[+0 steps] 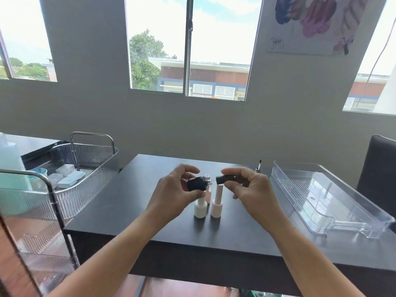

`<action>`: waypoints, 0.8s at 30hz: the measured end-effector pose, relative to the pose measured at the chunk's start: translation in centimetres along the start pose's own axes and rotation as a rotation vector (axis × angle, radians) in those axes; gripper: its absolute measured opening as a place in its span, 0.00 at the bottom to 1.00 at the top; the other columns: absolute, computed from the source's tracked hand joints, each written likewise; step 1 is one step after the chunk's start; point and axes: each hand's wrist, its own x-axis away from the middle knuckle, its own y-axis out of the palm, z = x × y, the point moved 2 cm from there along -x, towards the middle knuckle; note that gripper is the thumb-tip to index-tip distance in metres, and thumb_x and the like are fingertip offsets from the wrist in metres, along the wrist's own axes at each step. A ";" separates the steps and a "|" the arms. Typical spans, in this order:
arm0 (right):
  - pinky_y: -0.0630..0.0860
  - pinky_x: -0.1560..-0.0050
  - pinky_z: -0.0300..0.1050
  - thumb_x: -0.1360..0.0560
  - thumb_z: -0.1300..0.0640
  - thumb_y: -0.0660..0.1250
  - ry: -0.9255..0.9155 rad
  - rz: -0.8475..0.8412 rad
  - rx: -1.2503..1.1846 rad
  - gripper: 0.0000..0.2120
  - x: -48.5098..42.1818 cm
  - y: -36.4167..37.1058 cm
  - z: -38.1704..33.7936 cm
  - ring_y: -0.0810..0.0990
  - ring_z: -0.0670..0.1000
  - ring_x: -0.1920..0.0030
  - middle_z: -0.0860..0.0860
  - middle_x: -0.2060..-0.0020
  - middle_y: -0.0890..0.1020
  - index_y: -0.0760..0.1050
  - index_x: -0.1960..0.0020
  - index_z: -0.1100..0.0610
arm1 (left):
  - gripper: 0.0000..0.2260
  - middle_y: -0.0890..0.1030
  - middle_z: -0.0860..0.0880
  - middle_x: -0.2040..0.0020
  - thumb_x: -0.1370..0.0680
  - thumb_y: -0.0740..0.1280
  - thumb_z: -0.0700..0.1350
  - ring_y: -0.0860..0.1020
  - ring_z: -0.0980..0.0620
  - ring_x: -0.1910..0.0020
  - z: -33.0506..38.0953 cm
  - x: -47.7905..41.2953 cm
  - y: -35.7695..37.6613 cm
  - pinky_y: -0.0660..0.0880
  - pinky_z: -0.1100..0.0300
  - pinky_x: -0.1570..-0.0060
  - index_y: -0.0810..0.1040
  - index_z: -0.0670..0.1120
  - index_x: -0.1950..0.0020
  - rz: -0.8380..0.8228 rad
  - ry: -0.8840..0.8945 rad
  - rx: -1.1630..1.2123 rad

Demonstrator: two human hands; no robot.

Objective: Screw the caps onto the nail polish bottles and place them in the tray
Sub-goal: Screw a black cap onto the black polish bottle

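Observation:
My left hand grips a black nail polish bottle tipped sideways, its threaded neck pointing right. My right hand holds a black cap level with that neck, a small gap between them. Below my hands, a white capped bottle and a pale pink capped bottle stand upright on the dark table. A smaller pink bottle stands just behind them, partly hidden. The clear plastic tray lies at the right with nothing in it.
A loose cap with its brush pointing up stands near the tray's far left corner. A ribbed clear trolley with small packets is at the left. A dark chair back rises behind the tray.

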 end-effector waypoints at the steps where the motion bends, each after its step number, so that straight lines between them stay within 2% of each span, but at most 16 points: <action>1: 0.77 0.63 0.35 0.27 0.69 0.70 -0.002 -0.002 -0.003 0.16 0.0 0.0 -0.1 0.81 0.42 0.60 0.47 0.54 0.86 0.82 0.48 0.49 | 0.20 0.82 0.64 0.56 0.34 0.79 0.47 0.80 0.68 0.56 0.0 0.0 0.1 0.76 0.70 0.65 0.78 0.61 0.48 0.002 -0.005 0.002; 5: 0.77 0.65 0.35 0.27 0.70 0.70 0.020 0.000 -0.041 0.15 0.1 0.1 -0.1 0.81 0.42 0.63 0.49 0.55 0.86 0.81 0.46 0.54 | 0.17 0.82 0.69 0.57 0.34 0.79 0.48 0.81 0.68 0.56 0.1 0.1 0.3 0.78 0.65 0.63 0.80 0.59 0.49 -0.009 -0.009 0.020; 9: 0.75 0.68 0.32 0.27 0.66 0.72 0.025 0.012 -0.005 0.09 0.1 -0.1 0.2 0.78 0.40 0.72 0.43 0.65 0.85 0.82 0.50 0.54 | 0.17 0.83 0.67 0.59 0.34 0.80 0.48 0.81 0.67 0.58 0.4 0.2 0.4 0.79 0.64 0.63 0.81 0.59 0.50 -0.009 0.008 0.022; 12: 0.77 0.69 0.42 0.25 0.56 0.71 -0.006 0.009 0.107 0.04 0.0 -0.2 0.2 0.81 0.44 0.68 0.45 0.68 0.85 0.82 0.58 0.50 | 0.16 0.83 0.68 0.58 0.34 0.80 0.48 0.81 0.67 0.58 0.5 0.2 0.4 0.79 0.64 0.63 0.80 0.61 0.51 -0.007 0.017 0.021; 14: 0.78 0.65 0.50 0.23 0.46 0.67 -0.027 0.013 0.254 0.14 -0.1 -0.3 0.4 0.81 0.51 0.66 0.48 0.69 0.84 0.79 0.65 0.51 | 0.16 0.82 0.69 0.57 0.35 0.80 0.49 0.81 0.65 0.58 0.7 0.3 0.4 0.80 0.63 0.63 0.80 0.62 0.52 -0.016 0.033 0.019; 15: 0.77 0.64 0.50 0.23 0.42 0.64 -0.035 0.018 0.288 0.20 -0.2 -0.4 0.5 0.80 0.51 0.68 0.48 0.71 0.83 0.78 0.68 0.53 | 0.17 0.82 0.69 0.57 0.36 0.80 0.49 0.81 0.64 0.58 0.8 0.4 0.4 0.80 0.62 0.63 0.80 0.63 0.52 -0.020 0.045 0.017; 18: 0.69 0.70 0.35 0.25 0.31 0.57 -0.052 0.028 0.323 0.34 -0.3 -0.7 0.7 0.73 0.42 0.78 0.45 0.81 0.76 0.73 0.76 0.56 | 0.17 0.82 0.68 0.57 0.36 0.80 0.50 0.80 0.65 0.57 1.0 0.6 0.6 0.82 0.58 0.62 0.79 0.63 0.52 -0.029 0.069 0.016; 19: 0.68 0.70 0.34 0.26 0.28 0.53 -0.040 0.025 0.343 0.37 -0.3 -0.7 0.8 0.72 0.42 0.79 0.45 0.83 0.75 0.73 0.77 0.56 | 0.17 0.82 0.68 0.57 0.36 0.80 0.51 0.80 0.64 0.57 1.0 0.6 0.7 0.82 0.57 0.62 0.79 0.63 0.51 -0.033 0.070 0.016; 21: 0.72 0.67 0.40 0.28 0.24 0.47 0.008 0.000 0.362 0.40 -0.5 -0.7 1.0 0.74 0.42 0.79 0.46 0.82 0.77 0.75 0.76 0.55 | 0.17 0.82 0.67 0.57 0.36 0.80 0.50 0.81 0.63 0.57 1.0 0.5 0.7 0.82 0.57 0.61 0.80 0.62 0.51 -0.036 0.066 0.018; 23: 0.77 0.63 0.47 0.31 0.21 0.44 0.043 -0.038 0.334 0.41 -0.7 -0.9 1.1 0.79 0.44 0.75 0.44 0.77 0.81 0.79 0.70 0.52 | 0.17 0.82 0.66 0.57 0.36 0.80 0.50 0.81 0.62 0.58 0.8 0.4 0.7 0.83 0.56 0.62 0.80 0.62 0.51 -0.035 0.063 0.021; 24: 0.76 0.62 0.47 0.32 0.20 0.46 0.038 -0.059 0.303 0.38 -0.7 -1.1 1.1 0.80 0.45 0.73 0.43 0.74 0.82 0.79 0.65 0.49 | 0.17 0.82 0.66 0.57 0.37 0.80 0.50 0.81 0.62 0.59 0.7 0.4 0.7 0.83 0.56 0.62 0.80 0.62 0.51 -0.035 0.063 0.023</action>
